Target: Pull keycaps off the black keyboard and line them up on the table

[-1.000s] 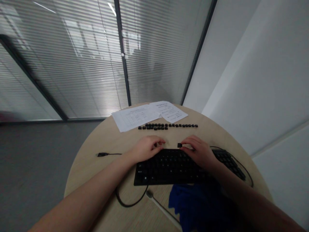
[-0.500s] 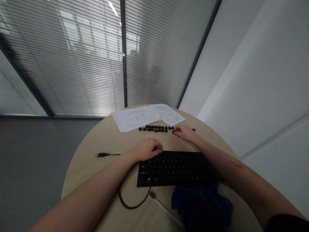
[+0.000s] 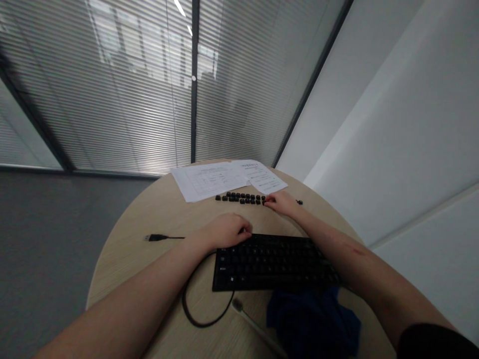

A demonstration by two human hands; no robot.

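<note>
A black keyboard (image 3: 277, 264) lies on the round wooden table. My left hand (image 3: 231, 230) rests at its upper left corner, fingers curled and closed; whatever they hold, if anything, is hidden. Beyond the keyboard, several loose black keycaps (image 3: 242, 198) form two rows. At the right end of these rows is my right hand (image 3: 280, 203), its thumb and fingers pinched around a small black keycap (image 3: 264, 203) at the table surface.
Printed papers (image 3: 209, 180) lie behind the keycaps. A USB plug (image 3: 156, 238) and looped cable (image 3: 198, 324) are on the left of the table (image 3: 130, 264). A brush (image 3: 254, 325) and a dark blue cloth (image 3: 312, 324) lie nearest me.
My right hand has shifted slightly left with the keycap, closer to the end of the front row. My left hand stays at the keyboard's corner. The camera view has moved a little.
</note>
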